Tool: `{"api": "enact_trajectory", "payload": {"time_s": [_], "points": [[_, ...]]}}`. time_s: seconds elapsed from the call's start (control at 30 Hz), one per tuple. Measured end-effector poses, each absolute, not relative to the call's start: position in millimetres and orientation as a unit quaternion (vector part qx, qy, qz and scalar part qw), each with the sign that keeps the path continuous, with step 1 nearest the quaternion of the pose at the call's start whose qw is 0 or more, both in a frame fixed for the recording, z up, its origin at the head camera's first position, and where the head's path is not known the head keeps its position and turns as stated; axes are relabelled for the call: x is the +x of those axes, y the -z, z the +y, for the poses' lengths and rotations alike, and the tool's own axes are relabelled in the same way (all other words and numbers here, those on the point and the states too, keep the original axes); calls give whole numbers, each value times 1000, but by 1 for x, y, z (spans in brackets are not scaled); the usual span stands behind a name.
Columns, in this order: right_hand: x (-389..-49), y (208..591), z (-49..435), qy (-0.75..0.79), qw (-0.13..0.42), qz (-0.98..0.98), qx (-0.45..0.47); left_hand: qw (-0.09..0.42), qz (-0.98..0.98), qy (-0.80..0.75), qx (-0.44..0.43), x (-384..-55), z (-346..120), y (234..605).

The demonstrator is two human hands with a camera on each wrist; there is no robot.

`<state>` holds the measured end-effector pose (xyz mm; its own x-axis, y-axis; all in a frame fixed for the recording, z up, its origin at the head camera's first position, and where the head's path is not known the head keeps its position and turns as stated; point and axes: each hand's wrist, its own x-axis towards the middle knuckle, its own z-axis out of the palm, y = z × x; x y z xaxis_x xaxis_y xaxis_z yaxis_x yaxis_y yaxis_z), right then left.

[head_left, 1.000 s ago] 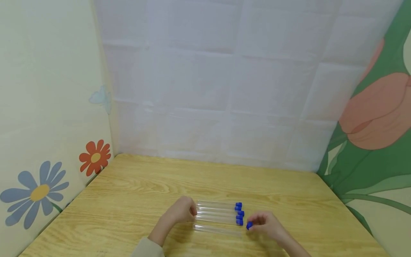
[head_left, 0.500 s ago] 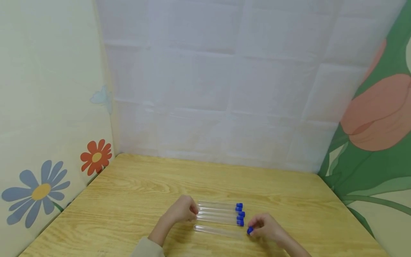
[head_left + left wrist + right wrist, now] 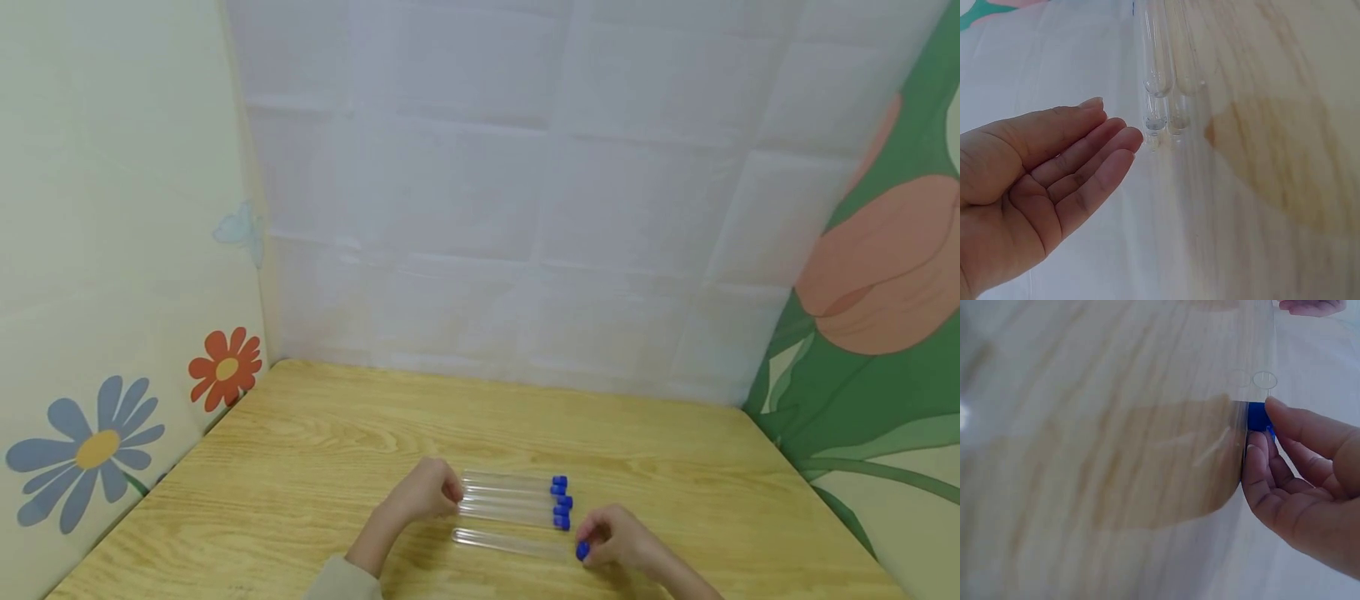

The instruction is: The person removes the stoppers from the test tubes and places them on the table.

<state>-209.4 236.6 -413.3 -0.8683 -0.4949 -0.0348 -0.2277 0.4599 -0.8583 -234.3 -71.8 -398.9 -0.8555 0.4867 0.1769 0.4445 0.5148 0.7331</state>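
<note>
Several clear test tubes (image 3: 510, 495) with blue screw caps (image 3: 562, 502) lie side by side on the table, rounded ends to the left. Nearer the front, a test tube without a cap (image 3: 506, 542) lies parallel to them. My right hand (image 3: 618, 537) pinches a loose blue cap (image 3: 1259, 417) between thumb and fingers, close to that tube's open mouth (image 3: 1265, 380). My left hand (image 3: 1054, 175) is at the rounded ends of the capped tubes, fingers gently bent with nothing gripped. Whether its fingertips touch the glass I cannot tell.
The wood-grain table (image 3: 337, 417) meets a white sheet (image 3: 487, 208) at the back. Flower-printed panels stand on the left (image 3: 127, 275) and the right (image 3: 862, 375).
My right hand has moved the blue cap a little toward the front edge, level with the uncapped tube's mouth. The left hand has stayed nearly still.
</note>
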Motion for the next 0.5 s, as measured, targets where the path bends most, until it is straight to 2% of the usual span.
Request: {"api": "enact_trajectory", "payload": {"time_s": [0.2, 0.5], "points": [[-209, 406, 244, 482, 149, 835, -220, 15, 871, -395, 290, -238, -69, 395], [-216, 394, 253, 514, 122, 819, -223, 18, 865, -379, 328, -245, -62, 389]]}}
